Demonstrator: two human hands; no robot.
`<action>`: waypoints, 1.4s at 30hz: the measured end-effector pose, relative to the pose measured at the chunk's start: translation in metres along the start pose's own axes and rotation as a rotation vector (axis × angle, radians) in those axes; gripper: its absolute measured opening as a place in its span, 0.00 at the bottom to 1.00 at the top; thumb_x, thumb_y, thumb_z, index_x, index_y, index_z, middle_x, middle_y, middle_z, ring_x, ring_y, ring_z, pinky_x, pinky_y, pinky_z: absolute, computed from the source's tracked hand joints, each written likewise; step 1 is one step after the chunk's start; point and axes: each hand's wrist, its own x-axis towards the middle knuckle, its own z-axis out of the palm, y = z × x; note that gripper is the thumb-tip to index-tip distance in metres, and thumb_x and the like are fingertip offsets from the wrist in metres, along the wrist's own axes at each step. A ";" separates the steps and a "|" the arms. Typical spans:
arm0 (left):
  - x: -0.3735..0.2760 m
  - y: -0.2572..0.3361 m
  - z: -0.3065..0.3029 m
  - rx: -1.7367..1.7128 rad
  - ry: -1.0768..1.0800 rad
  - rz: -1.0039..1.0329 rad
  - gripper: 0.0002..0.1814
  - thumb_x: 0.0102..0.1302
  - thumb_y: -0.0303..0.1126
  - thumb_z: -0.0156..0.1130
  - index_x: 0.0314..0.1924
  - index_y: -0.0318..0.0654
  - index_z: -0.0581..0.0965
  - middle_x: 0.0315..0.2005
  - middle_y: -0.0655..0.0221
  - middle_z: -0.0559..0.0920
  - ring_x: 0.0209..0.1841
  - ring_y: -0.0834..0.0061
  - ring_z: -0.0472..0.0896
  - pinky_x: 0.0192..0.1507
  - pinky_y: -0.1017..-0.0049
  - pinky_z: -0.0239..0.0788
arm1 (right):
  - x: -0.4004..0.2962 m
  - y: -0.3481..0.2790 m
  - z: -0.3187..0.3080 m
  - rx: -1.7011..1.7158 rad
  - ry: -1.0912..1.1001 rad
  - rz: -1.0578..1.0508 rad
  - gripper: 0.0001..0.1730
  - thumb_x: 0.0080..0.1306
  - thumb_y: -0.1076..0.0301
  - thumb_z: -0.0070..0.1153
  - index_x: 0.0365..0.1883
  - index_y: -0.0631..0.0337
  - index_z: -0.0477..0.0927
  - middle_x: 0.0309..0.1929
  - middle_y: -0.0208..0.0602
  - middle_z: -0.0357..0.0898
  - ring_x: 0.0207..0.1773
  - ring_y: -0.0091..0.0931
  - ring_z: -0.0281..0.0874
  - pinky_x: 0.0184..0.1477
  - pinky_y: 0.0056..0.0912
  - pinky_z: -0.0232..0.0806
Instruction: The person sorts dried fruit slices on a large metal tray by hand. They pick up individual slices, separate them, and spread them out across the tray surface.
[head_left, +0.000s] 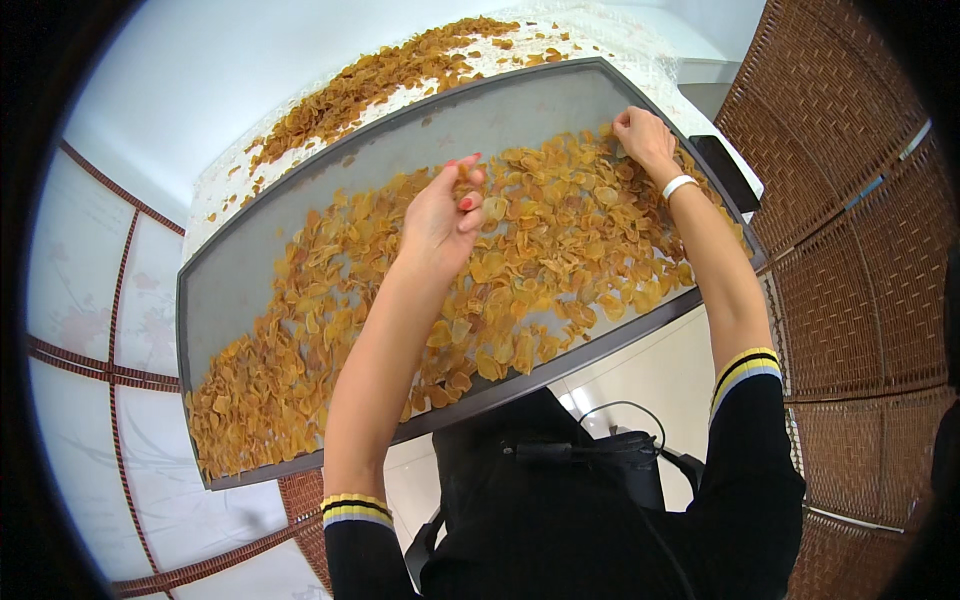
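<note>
Many thin amber dried slices (525, 247), translucent and curled, are spread over a grey mesh screen (232, 300) with a dark frame. Above the middle of the screen is my left hand (444, 217), palm side towards me, with red nails. Between its thumb and fingers shows a small brownish dried slice (463, 172). At the right end of the screen, my right hand (646, 139) reaches down to the far edge of the layer. Its fingers are curled together beside some slices; their tips are partly hidden, so whether they pinch one is unclear.
Behind the screen, a heap of darker slices (360, 84) lies on a white patterned tablecloth (637, 46). A black phone-like object (724, 174) rests by the right frame edge. Woven folding panels (832, 300) stand right, white panels (79, 262) left. A black cable (622, 405) loops below.
</note>
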 end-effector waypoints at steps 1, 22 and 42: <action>0.010 -0.003 0.002 0.029 -0.004 -0.008 0.13 0.70 0.34 0.40 0.48 0.35 0.67 0.28 0.72 0.70 0.21 0.86 0.58 0.16 0.86 0.48 | 0.001 0.000 0.000 -0.010 -0.005 -0.007 0.11 0.57 0.62 0.50 0.33 0.55 0.79 0.35 0.42 0.79 0.42 0.39 0.75 0.41 0.42 0.67; 0.104 -0.033 0.036 0.139 0.105 -0.046 0.13 0.69 0.27 0.37 0.51 0.29 0.60 0.49 0.60 0.64 0.44 0.70 0.73 0.50 0.69 0.74 | -0.055 -0.094 -0.002 0.351 -0.173 -0.281 0.11 0.56 0.63 0.54 0.37 0.54 0.79 0.36 0.34 0.79 0.42 0.32 0.76 0.41 0.37 0.68; 0.061 -0.005 0.004 0.056 0.068 -0.008 0.18 0.66 0.22 0.44 0.55 0.25 0.57 0.57 0.59 0.58 0.50 0.65 0.71 0.54 0.70 0.72 | -0.089 -0.133 -0.002 0.454 0.066 -0.342 0.09 0.57 0.66 0.49 0.33 0.55 0.79 0.34 0.36 0.77 0.39 0.35 0.75 0.39 0.39 0.68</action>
